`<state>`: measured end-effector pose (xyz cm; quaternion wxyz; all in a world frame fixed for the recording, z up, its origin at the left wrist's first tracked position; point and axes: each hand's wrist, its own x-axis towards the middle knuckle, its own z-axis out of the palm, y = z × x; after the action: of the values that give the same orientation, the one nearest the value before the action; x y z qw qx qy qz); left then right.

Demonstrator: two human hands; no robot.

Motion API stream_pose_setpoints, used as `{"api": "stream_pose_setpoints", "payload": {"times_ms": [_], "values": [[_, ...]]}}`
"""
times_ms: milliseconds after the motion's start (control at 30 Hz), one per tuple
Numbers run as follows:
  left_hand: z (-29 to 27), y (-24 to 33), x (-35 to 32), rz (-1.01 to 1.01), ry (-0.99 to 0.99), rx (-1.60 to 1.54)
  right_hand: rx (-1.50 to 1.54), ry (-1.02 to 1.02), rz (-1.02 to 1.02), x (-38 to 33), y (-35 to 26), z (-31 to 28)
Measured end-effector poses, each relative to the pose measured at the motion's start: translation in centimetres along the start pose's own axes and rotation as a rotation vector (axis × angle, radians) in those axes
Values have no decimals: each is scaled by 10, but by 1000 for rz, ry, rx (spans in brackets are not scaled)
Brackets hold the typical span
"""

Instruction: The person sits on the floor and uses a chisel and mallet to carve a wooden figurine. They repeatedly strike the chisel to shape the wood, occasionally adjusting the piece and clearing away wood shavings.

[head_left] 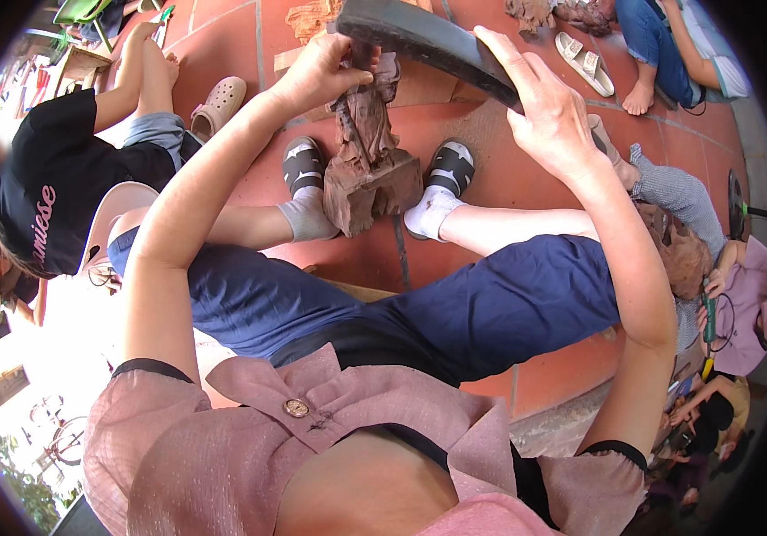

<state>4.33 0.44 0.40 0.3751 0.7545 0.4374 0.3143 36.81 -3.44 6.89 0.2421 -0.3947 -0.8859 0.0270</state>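
Note:
A brown carved wooden figure (367, 134) on a rough block base stands upright on the floor between my feet. My left hand (321, 76) is closed at its top, the fingers curled around a dark brown upper part; the dark bar partly hides this grip. In my right hand (544, 107) is one end of a long, dark, flat-sided bar (437, 45), thumb on the near side. The bar slants across above the figure, its far end close to my left fingers. Whether it touches the figure I cannot tell.
My sandalled feet (450, 170) flank the base on red floor tiles (258, 188). Cardboard (424, 80) lies behind the figure. A person in black (62, 170) sits at left, near a beige clog (219, 105). White sandals (584, 64) lie at far right, near other seated people.

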Motion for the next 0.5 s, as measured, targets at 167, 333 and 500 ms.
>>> {"api": "stream_pose_setpoints", "payload": {"times_ms": [167,333,500], "values": [[-12,5,-10,5,85,-332,117,32,97,0,2,-8],[-23,45,-37,-46,322,-311,57,121,95,-3,16,-12],[16,69,-76,-196,159,-337,25,80,-8,-6,13,-25]]}}
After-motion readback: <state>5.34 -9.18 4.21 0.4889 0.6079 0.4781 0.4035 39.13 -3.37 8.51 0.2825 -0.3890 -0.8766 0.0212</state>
